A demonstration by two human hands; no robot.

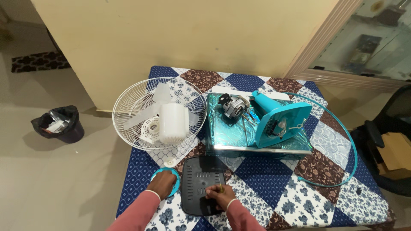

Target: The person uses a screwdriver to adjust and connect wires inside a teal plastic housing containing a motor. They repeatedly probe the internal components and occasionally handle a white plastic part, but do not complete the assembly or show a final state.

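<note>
From the head camera, both forearms in pink sleeves reach up from the bottom edge: the left hand (163, 184) lies palm down, fingers loosely curled, over a round teal cap (166, 182) at the near edge of the patchwork-covered table (342, 205), while the right hand (219, 197) rests on a black plastic panel (202, 185) and pinches a thin yellowish tool (221, 188) between its fingertips. The panel is a flat, rounded-corner rectangle with rows of slots, lying just right of the cap. Beyond it sit a white fan grille (159, 113) holding translucent blades and a teal fan housing (280, 122) on a shiny tray.
</note>
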